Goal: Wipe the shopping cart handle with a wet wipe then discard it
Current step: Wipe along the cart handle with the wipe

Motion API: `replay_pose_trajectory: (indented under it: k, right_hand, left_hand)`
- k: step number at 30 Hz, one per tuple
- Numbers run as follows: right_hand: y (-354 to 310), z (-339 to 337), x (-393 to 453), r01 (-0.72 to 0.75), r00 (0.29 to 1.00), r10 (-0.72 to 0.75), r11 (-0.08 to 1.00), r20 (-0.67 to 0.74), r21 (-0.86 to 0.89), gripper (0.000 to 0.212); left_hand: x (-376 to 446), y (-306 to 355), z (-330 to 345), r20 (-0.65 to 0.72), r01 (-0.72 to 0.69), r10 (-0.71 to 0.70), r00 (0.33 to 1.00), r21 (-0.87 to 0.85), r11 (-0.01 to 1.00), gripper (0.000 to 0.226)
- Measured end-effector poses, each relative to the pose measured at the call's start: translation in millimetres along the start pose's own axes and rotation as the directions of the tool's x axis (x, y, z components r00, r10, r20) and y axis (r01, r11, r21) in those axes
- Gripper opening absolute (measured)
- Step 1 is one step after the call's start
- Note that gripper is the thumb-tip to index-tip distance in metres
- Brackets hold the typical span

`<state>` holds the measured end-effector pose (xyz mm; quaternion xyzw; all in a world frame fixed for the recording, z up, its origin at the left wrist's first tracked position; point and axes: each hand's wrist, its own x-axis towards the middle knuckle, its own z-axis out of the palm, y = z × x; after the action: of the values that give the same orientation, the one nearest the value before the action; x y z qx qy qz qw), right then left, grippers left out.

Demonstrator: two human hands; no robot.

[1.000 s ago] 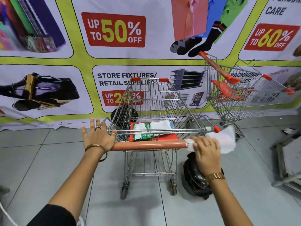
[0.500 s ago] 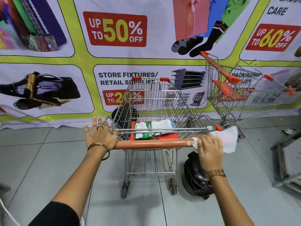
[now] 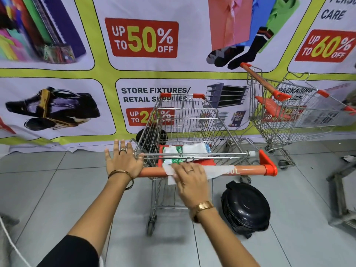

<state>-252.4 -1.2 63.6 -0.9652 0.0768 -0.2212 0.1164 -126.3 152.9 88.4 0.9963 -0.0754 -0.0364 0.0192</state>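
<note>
A wire shopping cart [image 3: 185, 122] stands before me with an orange handle [image 3: 250, 170] across its near side. My right hand [image 3: 189, 180] presses a white wet wipe [image 3: 217, 170] flat over the middle of the handle; the wipe trails to the right of the hand. My left hand [image 3: 124, 160] rests on the handle's left end, palm down, fingers spread. A green-and-white wipes packet [image 3: 173, 154] lies on the cart's red child seat.
A black lidded bin [image 3: 245, 208] sits on the tiled floor just right of the cart. A second cart [image 3: 285, 116] stands at the right by the banner wall. A metal frame [image 3: 341, 189] is at the far right edge.
My right hand has slid the wipe leftward along the handle, from the right end to the middle, uncovering the handle's right part. The left hand has stayed in place.
</note>
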Motion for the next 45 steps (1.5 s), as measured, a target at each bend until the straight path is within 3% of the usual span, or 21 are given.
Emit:
replay_pose_trajectory:
  k: [6, 10, 15, 19, 22, 25, 29, 34, 38, 42, 45]
  right_hand:
    - [102, -44, -21, -0.311, 0.944, 0.308, 0.950, -0.117, -0.008, 0.051]
    - [68, -29, -10, -0.485, 0.863, 0.494, 0.868, -0.104, 0.103, 0.044]
    - [-26, 13, 8, -0.349, 0.937, 0.341, 0.930, 0.082, 0.116, 0.042]
    - [-32, 14, 7, -0.222, 0.975, 0.218, 0.969, 0.045, 0.108, 0.045]
    - [22, -2, -1, -0.322, 0.946, 0.324, 0.944, -0.012, 0.068, 0.047]
    - [78, -28, -3, -0.520, 0.849, 0.522, 0.853, -0.082, 0.039, 0.048]
    - [70, -25, 2, -0.590, 0.802, 0.587, 0.807, -0.112, 0.006, 0.051]
    - [-4, 3, 12, -0.467, 0.884, 0.466, 0.884, -0.021, -0.021, 0.050]
    - [-56, 18, 11, -0.233, 0.972, 0.232, 0.972, 0.031, 0.038, 0.039]
    - [-30, 8, -1, -0.048, 0.999, 0.048, 0.999, 0.025, -0.022, 0.036]
    - [17, -5, -15, -0.110, 0.994, 0.110, 0.989, -0.007, -0.100, 0.046]
  left_hand:
    - [-2, 1, 1, 0.010, 0.007, -0.007, 1.000, -0.021, 1.000, 0.068]
    - [-1, 2, 3, 0.022, 0.003, -0.003, 1.000, -0.002, 1.000, 0.069]
    - [-2, 3, 5, 0.009, -0.003, 0.003, 1.000, 0.013, 1.000, 0.069]
    - [-1, -1, 5, -0.006, 0.010, -0.010, 1.000, -0.008, 1.000, 0.069]
    - [0, -2, 4, -0.005, 0.013, -0.013, 1.000, -0.027, 1.000, 0.068]
    - [-1, 1, 3, -0.001, 0.008, -0.008, 1.000, -0.034, 0.999, 0.068]
    - [-2, 2, 2, 0.004, 0.014, -0.014, 1.000, -0.040, 0.999, 0.068]
    - [-3, 4, 2, 0.013, 0.006, -0.006, 1.000, -0.024, 1.000, 0.068]
    - [-5, 3, 3, 0.001, 0.001, -0.001, 1.000, -0.028, 1.000, 0.067]
    - [-5, -3, 2, -0.010, 0.003, -0.004, 1.000, -0.056, 0.998, 0.067]
    - [-5, -4, 2, -0.011, 0.003, -0.004, 1.000, -0.068, 0.998, 0.067]
